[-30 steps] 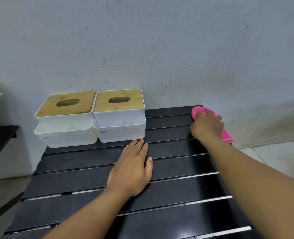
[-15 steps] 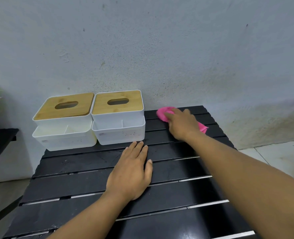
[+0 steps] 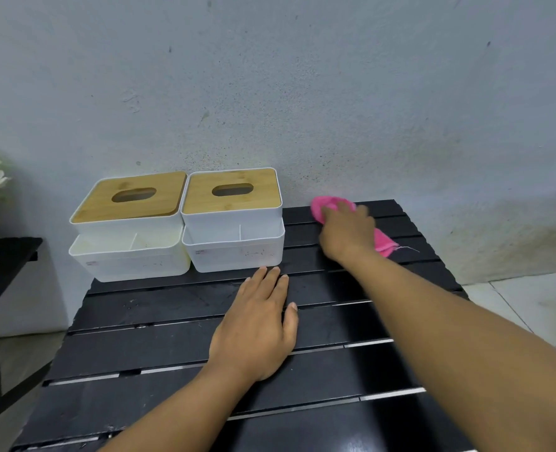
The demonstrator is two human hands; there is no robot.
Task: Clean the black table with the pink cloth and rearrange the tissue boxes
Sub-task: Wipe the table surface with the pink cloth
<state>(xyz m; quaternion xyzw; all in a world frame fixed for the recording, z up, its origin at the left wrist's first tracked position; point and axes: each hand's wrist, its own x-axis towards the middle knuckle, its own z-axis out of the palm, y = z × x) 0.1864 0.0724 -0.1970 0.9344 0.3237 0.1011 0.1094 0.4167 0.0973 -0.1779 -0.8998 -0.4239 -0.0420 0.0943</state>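
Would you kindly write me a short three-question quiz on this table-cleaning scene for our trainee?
1. True or false: the left hand lies flat on the table.
2. Which hand presses the cloth? A) left hand B) right hand C) neither
3. Short answer: what material tops the left box and the right box?
Key: 1 true; 2 B; 3 wood.

Black slatted table (image 3: 146, 350), left tissue box (image 3: 130, 256) beside right tissue box (image 3: 234, 252) at back, pink cloth (image 3: 320, 207) back right.
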